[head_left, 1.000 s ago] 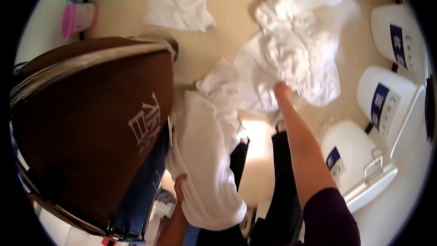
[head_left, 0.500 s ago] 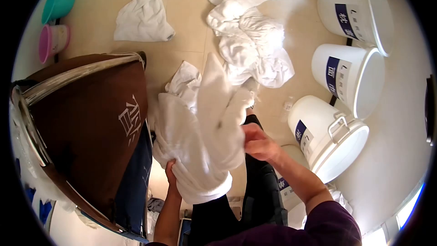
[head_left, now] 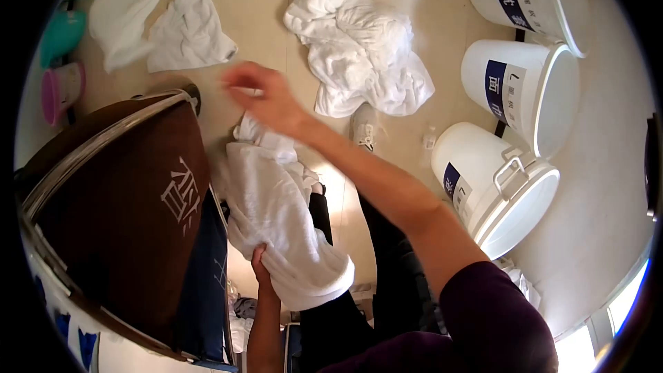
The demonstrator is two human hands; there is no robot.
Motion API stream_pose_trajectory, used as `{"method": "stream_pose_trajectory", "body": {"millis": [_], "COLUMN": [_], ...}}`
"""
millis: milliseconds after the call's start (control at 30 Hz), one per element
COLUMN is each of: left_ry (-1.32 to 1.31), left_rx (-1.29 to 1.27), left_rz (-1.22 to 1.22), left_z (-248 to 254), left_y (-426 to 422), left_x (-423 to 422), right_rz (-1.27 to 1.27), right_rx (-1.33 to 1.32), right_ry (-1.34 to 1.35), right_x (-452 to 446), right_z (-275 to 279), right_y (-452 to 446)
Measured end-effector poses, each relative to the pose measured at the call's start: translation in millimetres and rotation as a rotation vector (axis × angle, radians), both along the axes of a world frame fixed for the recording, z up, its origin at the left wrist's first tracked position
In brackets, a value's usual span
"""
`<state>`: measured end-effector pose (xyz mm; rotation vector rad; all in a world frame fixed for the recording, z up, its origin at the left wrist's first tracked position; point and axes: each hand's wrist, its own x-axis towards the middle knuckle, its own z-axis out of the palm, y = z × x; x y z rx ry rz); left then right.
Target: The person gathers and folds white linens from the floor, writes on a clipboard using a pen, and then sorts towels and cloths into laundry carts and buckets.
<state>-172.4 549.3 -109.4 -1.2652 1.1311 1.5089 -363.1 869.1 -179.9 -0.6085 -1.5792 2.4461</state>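
1. Three labelled white buckets [head_left: 526,74], right side: white inner walls visible.
2. Brown cloth hamper [head_left: 121,214], left: contents hidden.
3. White towel [head_left: 276,200]: rumpled, bunched over left leg [head_left: 338,321], grasped by left grip [head_left: 260,261].
4. Right grip [head_left: 268,100]: released, motion-blurred.

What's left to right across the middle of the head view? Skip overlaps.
Brown fabric cart with white lettering → white cloth bundle in the left hand's grip → clear plastic bottle → middle white plastic bucket with navy-and-white label.
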Motion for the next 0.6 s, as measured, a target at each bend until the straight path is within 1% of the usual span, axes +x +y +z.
{"method": "stream_pose_trajectory", "body": {"millis": [33, 67, 100, 133, 167, 200, 267, 333, 367, 433, 467, 500, 533, 567, 600], "left_ry": [-0.019, -0.047, -0.075, -0.075, -0.066, -0.051, -0.034, -0.021, -0.017, -0.020, 0.000, -0.003, -0.008, -0.015, 0.012], "left_rx": [-0.027, -0.037, -0.048, -0.079, -0.108, -0.141, -0.194, -0.233, -0.244, -0.249, -0.238, -0.242, -0.245, -0.248, -0.222], "left_rz": [-0.008, 0.036, 0.081, 0.088, 0.086, 0.073, 0.050, 0.029, 0.017, 0.003, -0.001, 0.000, 0.005, 0.012, 0.022], "left_z": [7.1, 0.5, -6.0, -8.1, -10.2, -10.7, -15.6, -14.7, -14.1, -7.2, -5.8, -5.6, -4.5, -1.1, -2.3], "left_y": [5.7, 1.5, -2.7, -5.0, -3.6, -1.8, 1.1, 4.7, 5.7, 11.7, 17.9, 29.5, 40.2, 49.8, 41.3], "left_x": [-4.9, -1.0, 2.9, 3.8, 2.8, 2.3, -0.1, -0.8, -1.2, -2.0, -3.1, -7.4, -10.8, -13.4, -8.4], "right_rz": [0.008, 0.071, 0.028, 0.086, 0.252, 0.254, 0.147, 0.130, 0.152, 0.155, 0.120, 0.085, -0.054, -0.205, -0.269], "right_rx": [0.141, 0.349, 0.511, 0.701, 0.950, 0.980, 1.036, 1.077, 1.049, 0.889, 0.950, 0.976, 0.472, 0.203, -0.022], "right_ry": [-0.224, -0.588, -0.736, -0.896, -1.070, -1.313, -1.588, -1.547, -1.555, -1.218, -1.085, -0.875, -0.954, -0.970, -0.978], "right_x": [40.0, 87.2, 140.3, 191.6, 219.4, 246.2, 261.8, 275.2, 283.0, 297.0, 295.6, 303.0, 285.5, 284.2, 268.9], "right_z": [-64.8, -123.3, -180.2, -236.1, -252.8, -292.2, -299.8, -306.7, -321.6, -335.8, -316.2, -298.7, -247.8, -228.6, -180.8], "right_y": [9.7, 24.1, 30.6, 43.2, 68.2, 87.4, 127.5, 149.2, 147.1, 148.0, 133.8, 126.6, 125.3, 120.9, 126.1]}}
